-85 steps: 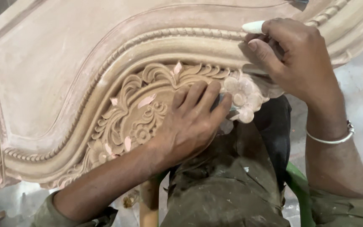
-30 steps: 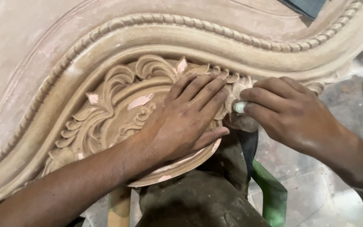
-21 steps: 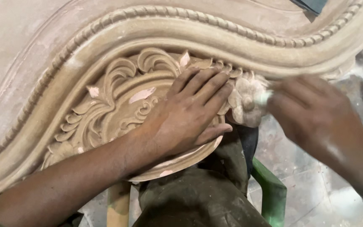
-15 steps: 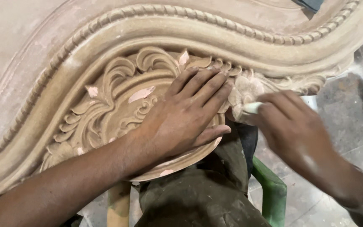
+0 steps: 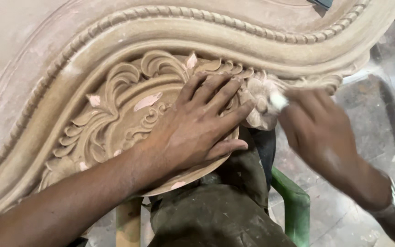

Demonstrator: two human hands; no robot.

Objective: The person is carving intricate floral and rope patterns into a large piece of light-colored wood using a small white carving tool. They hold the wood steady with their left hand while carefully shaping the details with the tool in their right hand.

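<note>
A large carved wooden panel (image 5: 170, 36) with a rope-pattern moulding and a leafy scroll medallion (image 5: 124, 105) fills the head view. My left hand (image 5: 197, 128) lies flat on the medallion, fingers spread toward a carved flower (image 5: 258, 103) at its right end. My right hand (image 5: 318, 128), blurred by motion, is closed on a small white piece, probably sandpaper (image 5: 277, 99), which it presses against the flower. A metal bracelet (image 5: 394, 196) sits on my right wrist. Pale filler patches dot the carving.
My lap in dark dusty trousers (image 5: 216, 215) is under the panel's lower edge. A green stool frame (image 5: 293, 201) shows to the right of my leg, a wooden leg (image 5: 128, 224) to the left. Dusty concrete floor (image 5: 380, 100) lies at the right.
My right hand came down from the panel's upper moulding to the carved flower and now rubs back and forth there. My left hand has stayed flat on the medallion.
</note>
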